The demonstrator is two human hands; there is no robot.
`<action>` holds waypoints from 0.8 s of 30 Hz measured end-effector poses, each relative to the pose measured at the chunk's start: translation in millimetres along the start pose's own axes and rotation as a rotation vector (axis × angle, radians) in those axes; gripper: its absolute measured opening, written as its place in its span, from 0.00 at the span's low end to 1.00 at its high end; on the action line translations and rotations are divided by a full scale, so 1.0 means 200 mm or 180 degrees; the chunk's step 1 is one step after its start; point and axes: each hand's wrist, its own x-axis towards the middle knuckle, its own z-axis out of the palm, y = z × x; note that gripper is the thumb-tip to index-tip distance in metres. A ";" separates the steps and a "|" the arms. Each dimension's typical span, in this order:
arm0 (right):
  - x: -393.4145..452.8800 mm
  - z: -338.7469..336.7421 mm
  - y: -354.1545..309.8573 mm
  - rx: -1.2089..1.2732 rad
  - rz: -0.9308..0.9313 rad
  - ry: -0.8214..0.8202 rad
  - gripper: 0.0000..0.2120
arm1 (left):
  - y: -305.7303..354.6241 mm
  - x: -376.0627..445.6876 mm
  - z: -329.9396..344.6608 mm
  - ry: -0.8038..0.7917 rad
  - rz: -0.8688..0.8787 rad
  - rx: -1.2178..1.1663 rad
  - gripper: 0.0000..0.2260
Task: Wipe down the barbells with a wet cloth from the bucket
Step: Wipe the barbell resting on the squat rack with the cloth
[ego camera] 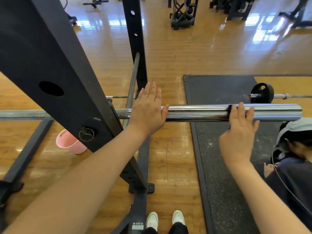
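The barbell [202,113] lies level across my view, racked on the black rack [67,78]; its chrome sleeve juts out to the right above the floor and the dark mat [224,149]. The bar's left length is cut off by the rack's slanted upright and runs out of frame, blurred. I see no cloth in either hand.

My left hand [148,108] is flat, fingers straight and together, palm laid on the sleeve's inner end near the collar, thumb spread to the right along the chrome. My right hand [239,127] is also open, fingers extended over the sleeve farther out; whether the fingertips touch the metal is hard to tell, the hand being blurred. Both forearms reach forward, bare.

The pink bucket [69,142] stands on the floor behind the upright, half hidden; its contents do not show. A second barbell [270,95] with a black plate lies on the mat beyond. At the right edge crouches another person [293,149], cut off. My white shoes [164,218] show below.
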 end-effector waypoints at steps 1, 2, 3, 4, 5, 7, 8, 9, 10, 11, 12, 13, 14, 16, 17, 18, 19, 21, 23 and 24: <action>0.02 0.00 -0.01 0.0003 0.0166 -0.0008 0.35 | 0.00 0.00 0.01 0.0043 0.0041 -0.0012 0.29; 0.03 0.01 -0.04 0.0006 0.0250 -0.0011 0.35 | -0.01 0.00 0.01 0.0077 0.0066 -0.0017 0.29; 0.02 0.03 -0.10 0.0028 0.0227 0.0010 0.36 | -0.01 0.00 0.01 0.0074 0.0065 -0.0022 0.29; 0.00 0.05 -0.16 0.0062 0.0091 0.0046 0.36 | 0.00 0.00 0.01 0.0047 0.0046 -0.0026 0.29; -0.03 0.08 -0.22 0.0100 -0.0145 0.0077 0.35 | 0.00 0.00 0.00 0.0005 0.0022 -0.0034 0.30; -0.11 0.12 -0.27 0.0143 -0.0665 0.0068 0.32 | 0.01 0.00 -0.01 -0.0090 -0.0026 -0.0062 0.31; -0.13 0.12 -0.25 0.0127 -0.0811 0.0047 0.30 | 0.01 0.00 -0.01 -0.0109 -0.0041 -0.0068 0.32; -0.12 0.11 -0.21 0.0099 -0.0843 0.0047 0.30 | 0.01 -0.01 -0.01 -0.0098 -0.0050 -0.0066 0.32; -0.11 0.09 -0.14 0.0065 -0.0742 0.0056 0.32 | 0.01 -0.01 -0.01 -0.0066 -0.0053 -0.0059 0.31; -0.08 0.07 -0.07 0.0009 -0.0546 0.0063 0.34 | 0.01 -0.01 -0.01 -0.0037 -0.0052 -0.0052 0.31; -0.05 0.05 -0.01 -0.0056 -0.0334 0.0073 0.35 | 0.00 -0.01 0.00 -0.0023 -0.0050 -0.0045 0.30; -0.03 0.03 0.03 -0.0075 -0.0137 0.0104 0.34 | 0.00 0.00 0.00 -0.0017 -0.0044 -0.0041 0.30; 0.00 0.02 0.04 -0.0047 0.0042 0.0155 0.33 | 0.00 0.00 0.00 -0.0002 -0.0032 -0.0046 0.30; 0.01 0.05 -0.05 0.0027 0.0220 0.0241 0.34 | 0.00 0.00 0.00 0.0010 -0.0011 -0.0072 0.29; -0.01 0.07 -0.12 0.0054 0.0148 0.0296 0.34 | 0.00 0.00 0.00 0.0001 -0.0007 -0.0077 0.29; -0.03 0.10 -0.19 0.0067 -0.0041 0.0326 0.34 | 0.00 0.00 0.00 -0.0012 -0.0003 -0.0071 0.29; -0.06 0.13 -0.25 0.0067 -0.0314 0.0326 0.32 | 0.00 0.00 0.00 -0.0026 -0.0005 -0.0063 0.30; -0.13 0.17 -0.30 0.0105 -0.0798 0.0207 0.30 | 0.00 0.00 0.00 -0.0074 -0.0039 -0.0105 0.31; -0.14 0.16 -0.24 0.0091 -0.0938 0.0116 0.31 | 0.01 -0.01 -0.01 -0.0089 -0.0085 -0.0209 0.31; -0.12 0.13 -0.18 0.0087 -0.0853 0.0109 0.34 | 0.01 -0.02 -0.02 -0.0045 -0.0128 -0.0231 0.30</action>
